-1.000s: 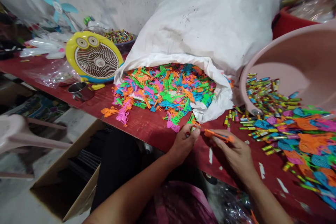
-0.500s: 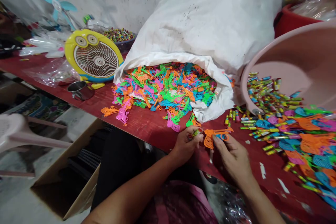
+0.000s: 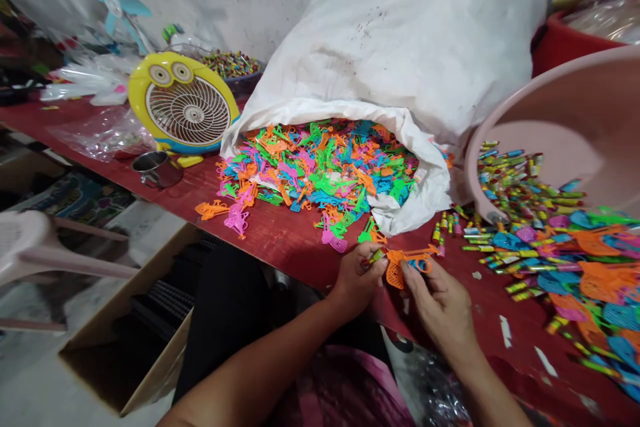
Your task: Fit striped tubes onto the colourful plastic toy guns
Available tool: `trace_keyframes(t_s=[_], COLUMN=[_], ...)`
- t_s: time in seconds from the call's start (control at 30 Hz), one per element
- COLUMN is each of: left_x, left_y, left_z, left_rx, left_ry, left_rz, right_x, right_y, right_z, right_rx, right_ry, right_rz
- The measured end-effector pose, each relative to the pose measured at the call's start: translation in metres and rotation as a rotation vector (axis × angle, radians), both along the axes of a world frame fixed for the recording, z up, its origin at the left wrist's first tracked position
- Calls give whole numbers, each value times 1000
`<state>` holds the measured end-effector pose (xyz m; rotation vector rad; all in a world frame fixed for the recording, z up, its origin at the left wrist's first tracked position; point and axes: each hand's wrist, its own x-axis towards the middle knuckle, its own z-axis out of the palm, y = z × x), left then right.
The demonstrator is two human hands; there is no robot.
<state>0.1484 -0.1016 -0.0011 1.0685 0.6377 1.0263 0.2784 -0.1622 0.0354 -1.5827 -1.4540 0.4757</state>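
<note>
My left hand [image 3: 356, 283] is closed in a pinch on a small yellow-green wrapped tube [image 3: 377, 256] with a dark red end. Close beside it, my right hand [image 3: 445, 303] grips an orange plastic toy gun [image 3: 395, 272] with a perforated grip. A blue piece [image 3: 414, 265] shows at my right fingers, partly hidden. The toy gun's rear end is right at the tube; whether they touch I cannot tell. Beyond my hands, many coloured toy guns [image 3: 320, 170] spill from the mouth of a white sack [image 3: 400, 53].
At right, a tipped pink basin [image 3: 555, 80] spills wrapped tubes [image 3: 520, 180] beside a pile of tubes and toy guns [image 3: 595, 280]. Leftward on the red table [image 3: 280, 233] stand a yellow fan [image 3: 187, 103] and a metal cup [image 3: 157, 170]. A cardboard box [image 3: 150, 353] sits below.
My hands have come slightly closer together, bringing the orange toy gun's rear end nearer the tube. The whole view has shifted a little. Both hands keep their hold.
</note>
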Motion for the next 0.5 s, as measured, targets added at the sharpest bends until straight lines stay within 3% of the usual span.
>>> trace_keyframes(t_s=[0.27,0.5], left_x=[2,1], left_y=[-4,-10], left_z=[-7,-4], left_rx=[165,335], left_ry=[167,291], left_rz=[118,152], right_x=[-6,-13], right_y=[-3,-2], right_z=[3,2], right_rx=[45,141], right_ry=[-101,-208], right_rz=[-27,-100])
